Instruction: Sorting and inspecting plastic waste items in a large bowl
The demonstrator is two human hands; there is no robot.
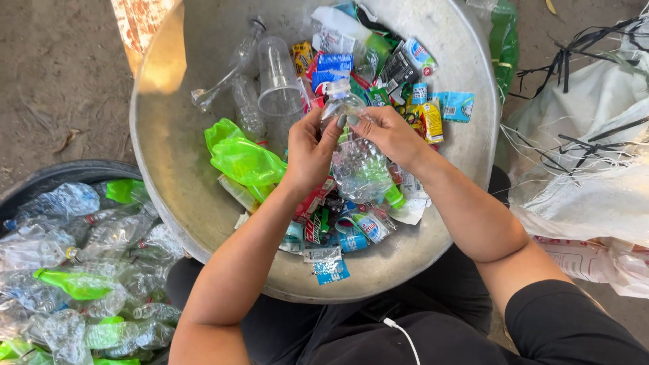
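We hold a clear bottle over the metal basin, working at its neck.
Our left hand grips the body; our right hand pinches near the cap. We judge stripping is under way; next needs a firm twist.

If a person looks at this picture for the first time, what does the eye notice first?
First, both hands, left hand and right hand, grip a crushed clear bottle above the centre of a big metal basin. Colourful torn labels and a bright green bottle lie inside it. At lower left, a dark tub holds many crushed bottles.
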